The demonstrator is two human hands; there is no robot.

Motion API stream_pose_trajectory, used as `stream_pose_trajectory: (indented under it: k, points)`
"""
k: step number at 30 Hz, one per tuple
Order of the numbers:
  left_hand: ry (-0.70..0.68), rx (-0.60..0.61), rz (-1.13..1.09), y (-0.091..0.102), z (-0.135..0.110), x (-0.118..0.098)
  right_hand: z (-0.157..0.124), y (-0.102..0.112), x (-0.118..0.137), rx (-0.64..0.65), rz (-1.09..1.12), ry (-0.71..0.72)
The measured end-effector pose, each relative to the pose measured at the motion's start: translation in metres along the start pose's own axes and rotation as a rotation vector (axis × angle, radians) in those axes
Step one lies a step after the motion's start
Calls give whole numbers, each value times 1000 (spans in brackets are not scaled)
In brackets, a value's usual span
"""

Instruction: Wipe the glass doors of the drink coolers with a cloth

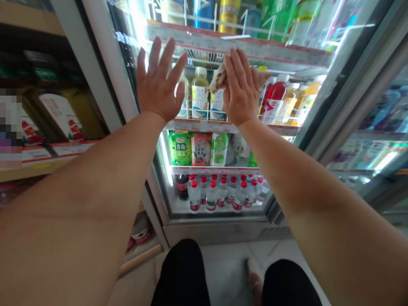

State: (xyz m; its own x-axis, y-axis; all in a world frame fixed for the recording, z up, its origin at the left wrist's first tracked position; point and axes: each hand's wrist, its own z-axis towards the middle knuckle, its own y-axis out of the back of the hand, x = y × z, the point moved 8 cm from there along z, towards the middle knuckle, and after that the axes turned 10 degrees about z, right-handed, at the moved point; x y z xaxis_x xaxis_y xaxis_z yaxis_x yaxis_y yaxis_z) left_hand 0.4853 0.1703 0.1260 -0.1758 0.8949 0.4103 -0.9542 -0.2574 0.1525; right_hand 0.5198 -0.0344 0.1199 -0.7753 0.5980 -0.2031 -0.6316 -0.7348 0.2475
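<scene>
I face a glass-fronted drinks fridge (219, 221). My left hand (159, 83) is raised with its fingers spread wide and holds nothing, its palm at or close to the glass near the left door frame. My right hand (241, 89) lies flat, fingers together, pressing a crumpled pale cloth (218, 77) at the height of the second shelf. The cloth sticks out to the left of the fingers; the rest of it is hidden under the palm. Behind the hands stand pale green tea bottles (200, 93).
Red and orange juice bottles (277, 100) stand on the right of that shelf, green cartons (180, 148) below them, and red-capped water bottles (219, 193) at the bottom. A wooden shelf with boxes (60, 114) is at left and another glass door (360, 97) at right. My knees and tiled floor (226, 272) are below.
</scene>
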Motion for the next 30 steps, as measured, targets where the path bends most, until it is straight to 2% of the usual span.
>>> stream_pose_trajectory:
  k: [6,12,17,20,23,27,30]
  points:
    - [17,-11,-41,2,0,1,-3,-12,9,126,20,144]
    - [22,9,-21,3,-1,0,1,-4,-13,-78,51,-54]
    - [33,-47,-11,9,-2,-1,1,-3,-21,-148,42,-96]
    - [26,-41,-51,9,-2,-1,0,-4,-20,-149,8,-97]
    - [17,-30,-69,7,-2,-1,-1,-11,-11,-51,33,-2]
    - [30,-28,-68,8,-2,-1,-7,-20,8,170,104,194]
    - [71,4,-86,8,-1,0,-12,-23,16,291,119,259]
